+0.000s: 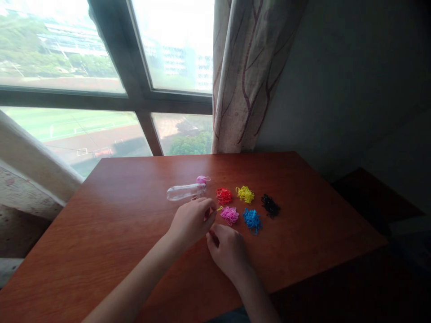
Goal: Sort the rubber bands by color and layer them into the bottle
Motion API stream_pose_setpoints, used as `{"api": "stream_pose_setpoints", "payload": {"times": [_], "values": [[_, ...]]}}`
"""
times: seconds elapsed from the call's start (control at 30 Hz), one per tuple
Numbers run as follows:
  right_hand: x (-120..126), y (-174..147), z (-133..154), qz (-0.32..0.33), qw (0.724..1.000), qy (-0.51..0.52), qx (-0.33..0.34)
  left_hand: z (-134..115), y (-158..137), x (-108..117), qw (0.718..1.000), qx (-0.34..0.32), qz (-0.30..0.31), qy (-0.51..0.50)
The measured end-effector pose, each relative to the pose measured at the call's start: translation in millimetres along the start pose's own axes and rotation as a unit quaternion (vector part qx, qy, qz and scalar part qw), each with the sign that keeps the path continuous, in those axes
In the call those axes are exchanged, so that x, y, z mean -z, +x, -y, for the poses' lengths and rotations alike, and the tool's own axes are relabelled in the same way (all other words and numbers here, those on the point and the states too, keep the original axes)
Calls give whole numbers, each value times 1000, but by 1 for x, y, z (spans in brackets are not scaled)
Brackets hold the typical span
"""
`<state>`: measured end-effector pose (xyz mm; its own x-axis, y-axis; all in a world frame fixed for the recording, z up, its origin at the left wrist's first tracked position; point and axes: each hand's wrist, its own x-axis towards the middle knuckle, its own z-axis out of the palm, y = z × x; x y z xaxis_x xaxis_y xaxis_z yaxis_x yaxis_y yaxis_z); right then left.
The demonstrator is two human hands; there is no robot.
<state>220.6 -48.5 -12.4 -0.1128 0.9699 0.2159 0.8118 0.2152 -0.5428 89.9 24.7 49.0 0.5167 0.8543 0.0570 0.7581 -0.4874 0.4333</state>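
My left hand (193, 220) is closed in a pinch, with a small yellow rubber band (219, 208) sticking out from its fingertips. Just below and to the right, my right hand (230, 251) has thumb and forefinger pressed together; whatever they may hold is too small to make out. Beyond my fingertips lie a pink pile of rubber bands (230, 216) and a red pile (224, 196). Further right are a yellow pile (245, 194), a blue pile (252, 220) and a black pile (270, 205).
A clear plastic bottle (183, 192) lies on its side behind my left hand. Its pink cap (202, 179) with a loop sits off near the neck. The brown wooden table (111, 215) reaches to a window and a patterned curtain (242, 89).
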Motion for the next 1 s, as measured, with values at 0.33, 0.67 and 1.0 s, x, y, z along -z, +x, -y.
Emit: {"api": "stream_pose_setpoints", "payload": {"times": [0.33,0.67,1.0], "values": [[-1,1,-1,9,1000,-9,-17,-51,102,-21,998,13,51,20],[-2,0,0,4,1000,29,-12,-30,72,-4,998,12,44,35],[-7,-2,-3,-29,998,45,-27,44,-24,9,999,46,-11,-27]]}}
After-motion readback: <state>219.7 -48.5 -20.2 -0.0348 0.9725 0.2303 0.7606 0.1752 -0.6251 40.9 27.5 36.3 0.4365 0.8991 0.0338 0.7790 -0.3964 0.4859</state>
